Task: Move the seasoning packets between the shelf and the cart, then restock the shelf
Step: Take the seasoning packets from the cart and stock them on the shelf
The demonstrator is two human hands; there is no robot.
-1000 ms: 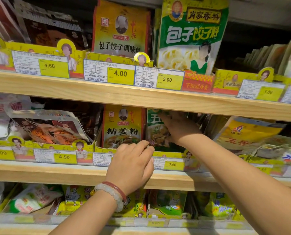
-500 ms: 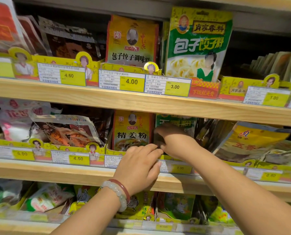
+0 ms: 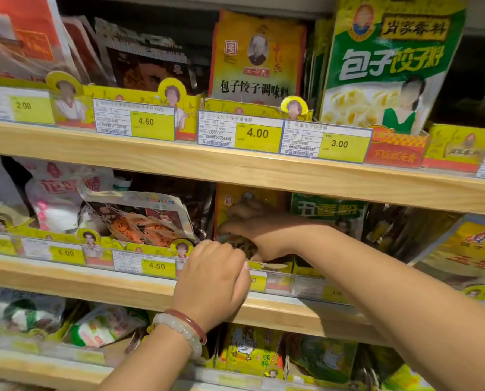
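Middle shelf (image 3: 151, 289), yellow ginger-powder packets (image 3: 230, 204) standing in a yellow cardboard tray, just left of the green five-spice packets (image 3: 328, 211).

Right hand (image 3: 252, 224) reaches in across the face of the yellow packets, fingers spread leftward and lying on the front one; blurred, so whether it pinches or only presses, cannot tell. Left hand (image 3: 213, 280) at the tray's front lip beside the price-tag strip (image 3: 156, 265), fingers curled in; its fingertips are hidden, so what they hold, if anything, cannot be made out. Bead bracelets (image 3: 183, 328) on that wrist.

Step, by my reading: squaring or taking the front packets in this slot.

Advice: steady the tray with the left hand so it doesn't slide off the shelf edge. Take packets by the top seam, several together, upright. Mind the loose brown packet (image 3: 139, 221) leaning at left. Cart not in view.
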